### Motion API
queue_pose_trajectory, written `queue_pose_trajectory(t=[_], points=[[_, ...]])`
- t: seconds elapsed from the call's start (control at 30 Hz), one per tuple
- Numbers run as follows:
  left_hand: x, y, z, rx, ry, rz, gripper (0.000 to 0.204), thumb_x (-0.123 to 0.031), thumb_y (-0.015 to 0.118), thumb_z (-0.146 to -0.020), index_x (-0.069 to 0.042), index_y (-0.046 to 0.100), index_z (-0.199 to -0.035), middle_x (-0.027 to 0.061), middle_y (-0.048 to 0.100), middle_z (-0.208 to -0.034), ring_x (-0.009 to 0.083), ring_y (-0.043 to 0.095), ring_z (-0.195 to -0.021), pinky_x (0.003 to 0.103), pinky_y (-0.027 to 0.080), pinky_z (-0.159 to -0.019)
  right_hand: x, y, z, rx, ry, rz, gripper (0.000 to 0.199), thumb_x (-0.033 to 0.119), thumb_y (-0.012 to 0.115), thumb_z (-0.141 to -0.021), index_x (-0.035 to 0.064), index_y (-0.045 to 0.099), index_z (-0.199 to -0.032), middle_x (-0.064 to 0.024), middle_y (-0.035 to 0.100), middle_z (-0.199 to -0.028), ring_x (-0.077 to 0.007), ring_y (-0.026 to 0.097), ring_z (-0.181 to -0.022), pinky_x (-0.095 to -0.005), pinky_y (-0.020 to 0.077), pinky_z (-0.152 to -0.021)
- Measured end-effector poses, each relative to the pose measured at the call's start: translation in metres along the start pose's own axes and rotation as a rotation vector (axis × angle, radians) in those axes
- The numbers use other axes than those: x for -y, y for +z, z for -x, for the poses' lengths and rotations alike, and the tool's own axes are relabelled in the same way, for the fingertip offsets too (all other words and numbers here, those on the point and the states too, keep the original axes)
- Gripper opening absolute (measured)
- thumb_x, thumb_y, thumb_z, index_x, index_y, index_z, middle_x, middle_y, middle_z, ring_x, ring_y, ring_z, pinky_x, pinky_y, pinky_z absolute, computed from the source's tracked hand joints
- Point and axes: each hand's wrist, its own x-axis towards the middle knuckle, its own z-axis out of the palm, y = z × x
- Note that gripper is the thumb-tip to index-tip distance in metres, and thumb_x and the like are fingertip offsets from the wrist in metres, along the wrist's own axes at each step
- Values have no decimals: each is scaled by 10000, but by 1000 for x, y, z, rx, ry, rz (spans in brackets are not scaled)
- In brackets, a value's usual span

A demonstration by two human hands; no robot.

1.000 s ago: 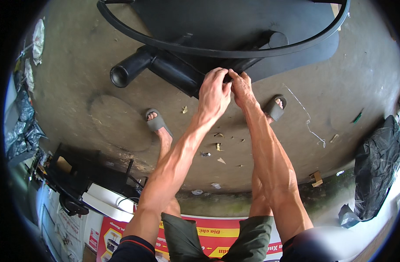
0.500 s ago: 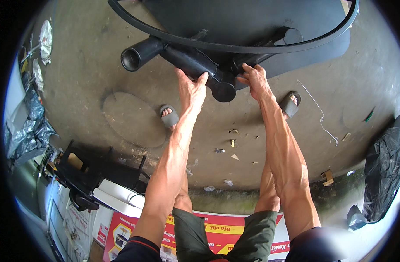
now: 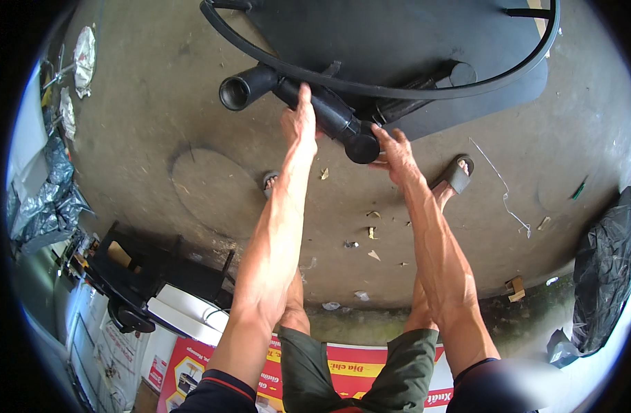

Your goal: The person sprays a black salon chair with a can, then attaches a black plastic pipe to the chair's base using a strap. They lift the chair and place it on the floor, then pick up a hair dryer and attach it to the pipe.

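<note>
— What's the person got hold of there?

— A black cylindrical tube [image 3: 308,103], part of the underside fitting of an overturned office chair seat [image 3: 412,48]. It lies at the top of the view, slanting from an open round mouth on the left down to a rounded end on the right, just under the curved black rim hoop [image 3: 370,91] that arcs across the seat.

— And the 2 hands?

— The left hand [image 3: 300,124] is laid flat against the middle of the tube, fingers straight and close together, pointing up the tube; it presses on it rather than wrapping it. The right hand [image 3: 396,155] sits just beside the tube's rounded lower end, fingers spread apart and lightly curled, the tips touching that end. Whether the thumb grips underneath, I cannot tell.

— What's around them?

— Bare concrete floor [image 3: 157,103], with scraps of litter near the person's feet. A grey sandal [image 3: 458,175] shows on the right foot, just right of the right hand. A black plastic bag [image 3: 608,275] slumps at the far right, crumpled silver foil wrapping [image 3: 47,206] at the left, and a black chair base part [image 3: 133,275] lies lower left, well apart from the hands.
</note>
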Motion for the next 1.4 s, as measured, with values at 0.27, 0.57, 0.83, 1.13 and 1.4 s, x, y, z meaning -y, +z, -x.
queue_pose_trajectory(t=[0.27,0.57,0.83,1.13,1.4], points=[[-14,-7,-24,23,-3,8,841,-575,730,-928,150,533,-1306,294,664,-1197,386,747,-954,572,665,-783,-9,32,4,64,5,-151,584,485,578,-1056,-65,622,-1248,-203,700,-1091,-303,739,-913,-447,678,-718],[-12,-13,-39,83,-58,95,809,-594,706,-951,79,546,-1370,262,670,-1245,405,724,-1042,608,634,-856,4,39,2,60,-18,-56,592,467,632,-1019,-102,637,-1183,-194,713,-1010,-315,745,-792,-444,673,-638],[-22,-40,-49,274,11,207,838,-620,643,-979,85,469,-1396,281,628,-1254,439,668,-1158,681,571,-964,27,59,-2,30,-36,-58,631,429,679,-978,-151,621,-1221,-238,674,-1173,-343,720,-948,-474,684,-623],[-37,-49,-50,383,11,394,766,-506,632,-1029,93,397,-1446,314,513,-1354,486,568,-1276,706,513,-1051,48,76,-2,24,-43,-95,462,392,668,-1015,-34,631,-1189,-192,667,-1139,-329,719,-950,-511,678,-696],[-57,-93,-70,-359,864,-114,1164,-297,953,-780,-51,211,-1640,209,490,-1514,290,556,-1341,427,490,-1130,55,87,-1,-124,9,-49,480,337,725,-969,-72,636,-1204,-208,611,-1273,-362,661,-1085,-557,669,-727]])
